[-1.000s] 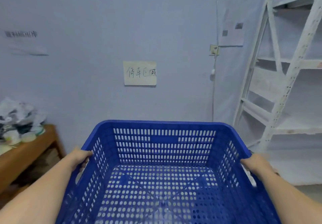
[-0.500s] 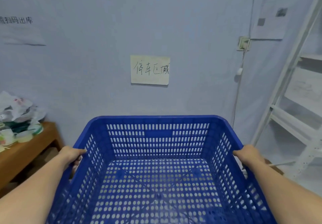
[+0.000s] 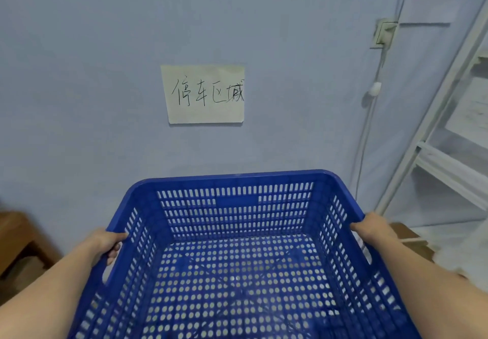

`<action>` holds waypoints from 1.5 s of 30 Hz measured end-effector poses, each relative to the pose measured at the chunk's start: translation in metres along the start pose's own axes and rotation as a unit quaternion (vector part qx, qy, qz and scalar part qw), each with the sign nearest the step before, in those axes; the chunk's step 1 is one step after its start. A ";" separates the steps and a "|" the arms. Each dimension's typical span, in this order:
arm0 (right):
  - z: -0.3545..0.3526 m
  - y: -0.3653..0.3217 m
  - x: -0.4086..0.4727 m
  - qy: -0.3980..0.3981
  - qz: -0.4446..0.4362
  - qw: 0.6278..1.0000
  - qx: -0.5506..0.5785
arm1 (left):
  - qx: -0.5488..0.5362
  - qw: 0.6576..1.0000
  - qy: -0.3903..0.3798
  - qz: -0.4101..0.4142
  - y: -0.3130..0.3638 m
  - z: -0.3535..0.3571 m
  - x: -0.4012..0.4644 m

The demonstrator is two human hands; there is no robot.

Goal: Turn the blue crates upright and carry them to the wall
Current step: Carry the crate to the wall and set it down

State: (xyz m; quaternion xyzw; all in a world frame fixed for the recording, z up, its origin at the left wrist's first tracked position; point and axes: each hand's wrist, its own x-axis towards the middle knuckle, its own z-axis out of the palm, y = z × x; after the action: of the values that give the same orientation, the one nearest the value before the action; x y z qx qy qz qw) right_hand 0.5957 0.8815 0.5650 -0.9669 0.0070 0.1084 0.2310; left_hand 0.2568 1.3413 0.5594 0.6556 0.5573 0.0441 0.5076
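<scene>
Here's the blue crate (image 3: 235, 254), upright, open top facing the camera, and there's nothing in it. It's a rectangular plastic crate with a smooth rounded rim; the walls are pierced with rows of short vertical slots, the floor with round holes crossed by faint diagonal ribs. A solid unpierced patch sits high in the middle of the far wall. A handle cutout opens in the left wall near the rim. The crate is held off the ground, level, its far wall facing the pale blue wall (image 3: 79, 101) and close to it, directly below the handwritten paper sign (image 3: 206, 94) there.
</scene>
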 end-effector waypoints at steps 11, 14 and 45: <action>0.064 -0.011 0.112 -0.071 0.012 0.997 -0.020 | 0.017 0.998 0.043 -0.051 0.011 0.074 0.092; 0.093 -0.003 0.142 -0.085 0.025 0.996 -0.010 | -0.001 0.995 0.055 -0.083 -0.008 0.097 0.110; 0.530 0.140 0.248 -0.211 0.211 0.954 -0.028 | 0.094 0.974 0.048 -0.199 -0.314 0.299 0.407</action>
State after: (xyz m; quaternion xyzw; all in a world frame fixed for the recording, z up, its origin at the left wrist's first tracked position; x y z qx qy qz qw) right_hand 0.7195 1.0028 -0.0111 -0.9044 0.1585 0.3566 0.1723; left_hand 0.3808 1.4294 -0.0155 0.5737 0.7016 -0.0792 0.4151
